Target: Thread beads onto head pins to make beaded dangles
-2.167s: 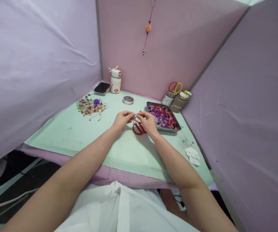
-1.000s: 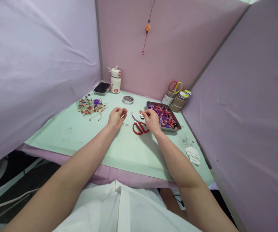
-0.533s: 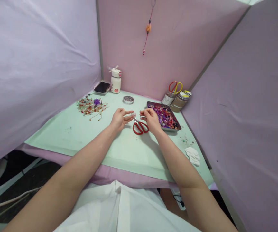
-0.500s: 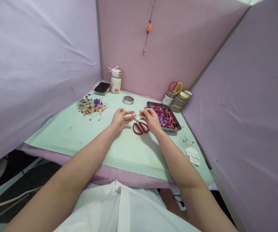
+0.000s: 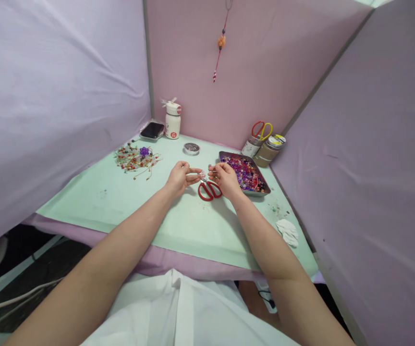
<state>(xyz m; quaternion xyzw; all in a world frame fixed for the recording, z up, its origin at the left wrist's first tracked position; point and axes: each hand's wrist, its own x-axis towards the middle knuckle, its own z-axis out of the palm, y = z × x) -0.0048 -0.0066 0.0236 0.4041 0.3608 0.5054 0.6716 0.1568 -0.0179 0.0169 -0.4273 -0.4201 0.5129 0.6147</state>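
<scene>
A small pale pink beaded piece (image 5: 202, 175) sits at the fingertips of my left hand (image 5: 180, 179), whose thumb and fingers close on it. Facing it from the right, my right hand (image 5: 226, 179) is pinched, its fingertips a short gap away. Whatever those fingers hold is too small to make out. Scissors with red handles (image 5: 210, 191) lie on the table just below and between both hands, their blades partly covered by the beaded piece and fingers. Beside my right hand stands a dark tray (image 5: 267, 193) full of purple, red and dark beads.
Beaded strings (image 5: 131, 159) lie heaped at the left. A phone (image 5: 152, 130), a white bottle (image 5: 173, 124) and a small round tin (image 5: 192, 149) stand farther back. Behind the tray are a can with scissors (image 5: 251, 145) and a jar (image 5: 269, 153). White cloth (image 5: 287, 233) lies at the right edge.
The pale pink beaded piece has shifted slightly down and right at my left fingertips. My left fingers have moved a little lower; the right hand has barely moved.
</scene>
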